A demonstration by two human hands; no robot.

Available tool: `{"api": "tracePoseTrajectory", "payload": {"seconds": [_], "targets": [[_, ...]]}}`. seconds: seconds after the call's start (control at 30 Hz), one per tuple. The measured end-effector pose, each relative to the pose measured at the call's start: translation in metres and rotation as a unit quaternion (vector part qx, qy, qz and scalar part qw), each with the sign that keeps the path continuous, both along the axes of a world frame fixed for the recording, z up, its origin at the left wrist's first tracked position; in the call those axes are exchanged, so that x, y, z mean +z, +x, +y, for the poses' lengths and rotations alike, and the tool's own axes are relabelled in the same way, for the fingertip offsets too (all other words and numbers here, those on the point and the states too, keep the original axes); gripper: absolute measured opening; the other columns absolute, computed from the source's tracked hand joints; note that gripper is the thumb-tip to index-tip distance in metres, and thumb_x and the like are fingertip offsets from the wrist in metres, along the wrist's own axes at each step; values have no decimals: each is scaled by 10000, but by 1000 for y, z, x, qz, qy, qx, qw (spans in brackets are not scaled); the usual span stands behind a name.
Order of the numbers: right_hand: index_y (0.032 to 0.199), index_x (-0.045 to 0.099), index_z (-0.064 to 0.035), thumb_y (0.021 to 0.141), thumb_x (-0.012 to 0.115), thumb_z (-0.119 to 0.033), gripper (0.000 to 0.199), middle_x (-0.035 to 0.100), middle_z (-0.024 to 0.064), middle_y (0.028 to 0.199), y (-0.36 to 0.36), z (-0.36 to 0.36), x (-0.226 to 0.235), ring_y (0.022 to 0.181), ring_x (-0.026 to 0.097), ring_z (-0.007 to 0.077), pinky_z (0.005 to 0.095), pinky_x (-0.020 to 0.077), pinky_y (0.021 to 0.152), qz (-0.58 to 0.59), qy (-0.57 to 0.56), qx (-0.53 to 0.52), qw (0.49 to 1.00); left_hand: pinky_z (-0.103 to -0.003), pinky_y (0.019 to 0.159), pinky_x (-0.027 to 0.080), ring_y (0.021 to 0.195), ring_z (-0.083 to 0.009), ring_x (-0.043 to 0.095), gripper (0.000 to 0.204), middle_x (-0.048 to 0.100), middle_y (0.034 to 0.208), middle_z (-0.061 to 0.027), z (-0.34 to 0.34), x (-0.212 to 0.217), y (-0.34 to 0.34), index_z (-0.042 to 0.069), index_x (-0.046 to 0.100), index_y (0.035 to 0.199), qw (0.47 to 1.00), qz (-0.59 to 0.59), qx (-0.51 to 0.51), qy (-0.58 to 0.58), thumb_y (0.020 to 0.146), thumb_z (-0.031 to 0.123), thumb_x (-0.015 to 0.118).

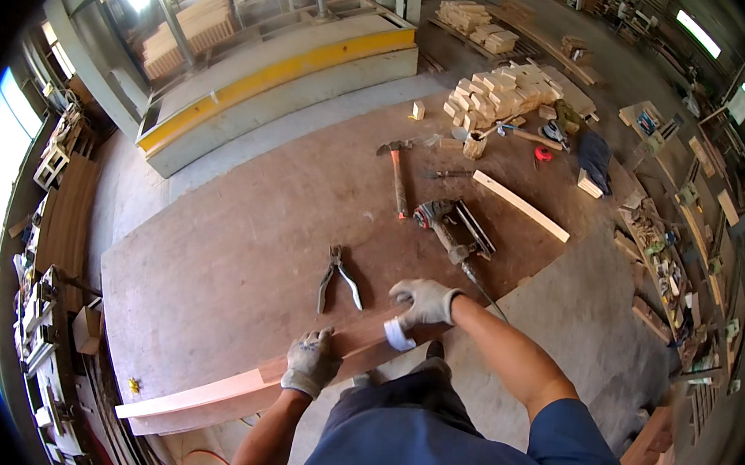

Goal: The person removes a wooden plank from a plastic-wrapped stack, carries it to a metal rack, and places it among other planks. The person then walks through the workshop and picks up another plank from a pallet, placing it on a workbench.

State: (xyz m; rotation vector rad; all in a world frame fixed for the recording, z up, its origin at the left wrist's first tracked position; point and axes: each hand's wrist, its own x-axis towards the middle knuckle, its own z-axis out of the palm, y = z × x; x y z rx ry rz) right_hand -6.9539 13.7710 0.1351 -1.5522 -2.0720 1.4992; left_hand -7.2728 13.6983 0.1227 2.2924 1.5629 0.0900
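A long wooden board lies along the near edge of the worktable, pale at its left end and darker toward the right. My left hand, in a grey work glove, grips the board near its middle with bent fingers. Farther right, my gloved right hand is closed over the board's upper side. It pinches a curved whitish strip against the near side; the strip's exact kind is unclear. Beyond the hands lie pliers with spread handles, a hammer and a nail gun with a hose.
The brown tabletop also bears a pale wooden stick and a large heap of wood blocks. A red tape measure sits near the heap. A yellow-edged machine bed stands beyond the table. Scrap wood lines the right side.
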Motion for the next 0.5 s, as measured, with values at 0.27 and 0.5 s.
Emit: {"api": "tracePoseTrajectory", "payload": {"seconds": [0.27,0.5], "targets": [[1263,536,-68,770,790,-405,649,627,179,1211,79,59,-63,1142,601,333,461,445,998,-394,173,-174,886,-478,942,473,1071,-359,625,570,679,1114,-153,-6,-4,3,114,635,1187,999,28,43,12,691,312,835],[1216,567,-75,770,737,-360,556,668,140,1153,111,77,-107,1123,623,305,467,403,991,-406,192,-128,884,-462,984,431,1059,-342,618,550,689,1063,-126,-5,-3,14,116,670,1132,995,66,80,0,655,314,860]]}}
